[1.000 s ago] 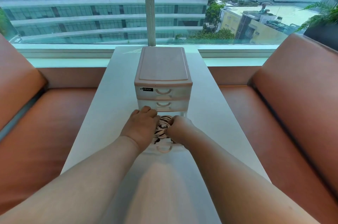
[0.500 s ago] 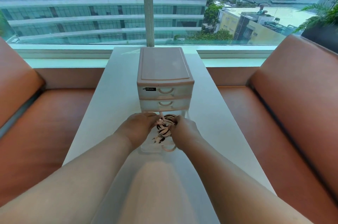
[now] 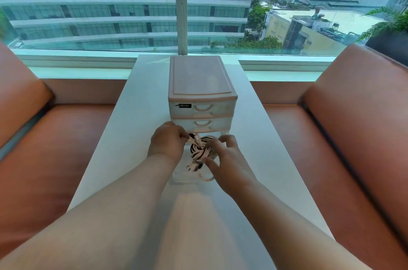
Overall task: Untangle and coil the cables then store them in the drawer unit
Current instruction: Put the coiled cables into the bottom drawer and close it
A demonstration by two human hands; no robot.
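The coiled cables (image 3: 202,151) lie in the pulled-out bottom drawer (image 3: 183,178), at 6 o'clock of the drawer unit (image 3: 202,93). The left hand (image 3: 169,142), at 9 o'clock of the bundle, pinches a cable end. The right hand (image 3: 227,159), at 4 o'clock, has its fingers spread. Coiling looks done; tucking in and shutting the drawer seem left.

A long, narrow white table (image 3: 123,128) with a glossy top carries one thing: a drawer unit (image 3: 198,80) with a pink top and three translucent drawers. The unit stands upright, its back near the table's far edge. Its clear bottom drawer (image 3: 181,176) is pulled out in front of the unit, over the tabletop. The white top extends on both sides of the unit.
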